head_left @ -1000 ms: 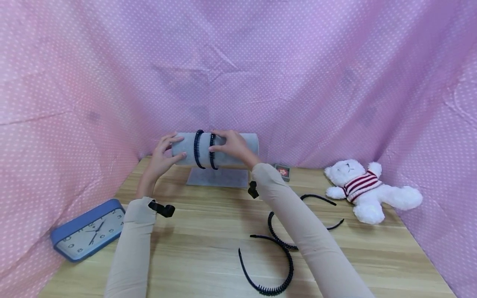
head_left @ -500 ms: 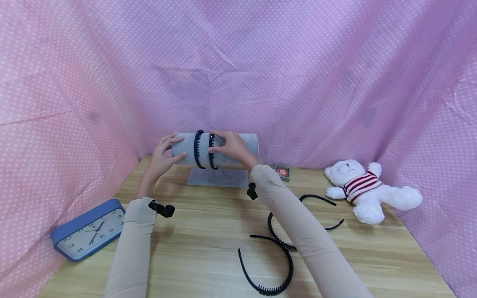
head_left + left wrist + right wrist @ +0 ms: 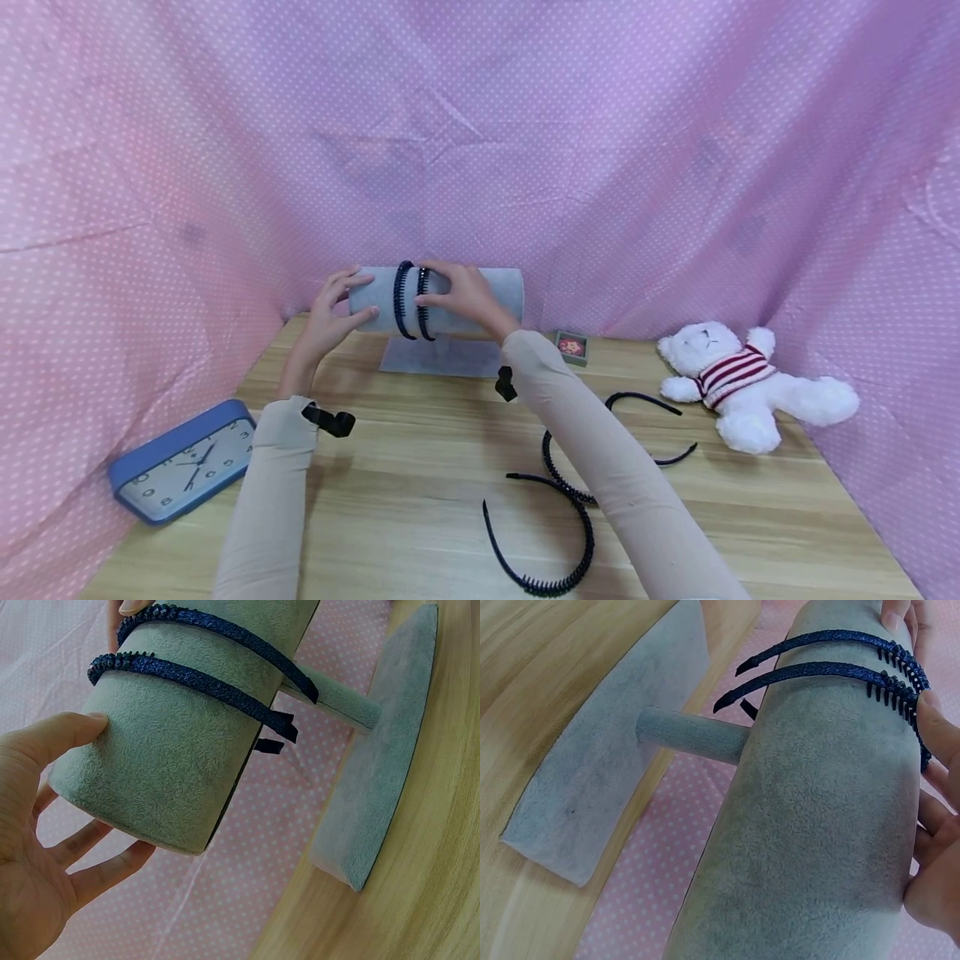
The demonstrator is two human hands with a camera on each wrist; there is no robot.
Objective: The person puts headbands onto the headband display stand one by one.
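A grey velvet roll-shaped display stand [image 3: 507, 293] stands at the back of the table with two dark, toothed headbands around its roll. At the roll's left end, my left hand [image 3: 325, 318] grips it, thumb in front and fingers spread over the far side. My right hand [image 3: 471, 293] holds the right-hand headband [image 3: 423, 323], thumb at its toothed front and fingers over the top. Just left of it sits the other headband [image 3: 401, 304], a narrow gap between them. In the right wrist view the thumb [image 3: 939, 735] meets the held headband's [image 3: 802, 673] comb teeth.
Two more black headbands lie on the table: the nearer one [image 3: 588, 546] overlaps the farther one [image 3: 551, 462], partly covered by the right sleeve. A blue clock [image 3: 183, 462] stands left, a white teddy bear [image 3: 750, 392] lies right, and a small framed box [image 3: 572, 347] sits behind.
The right-hand headband has slid slightly left along the roll with my right hand, closer to the other headband. My left hand keeps its place on the roll's end.
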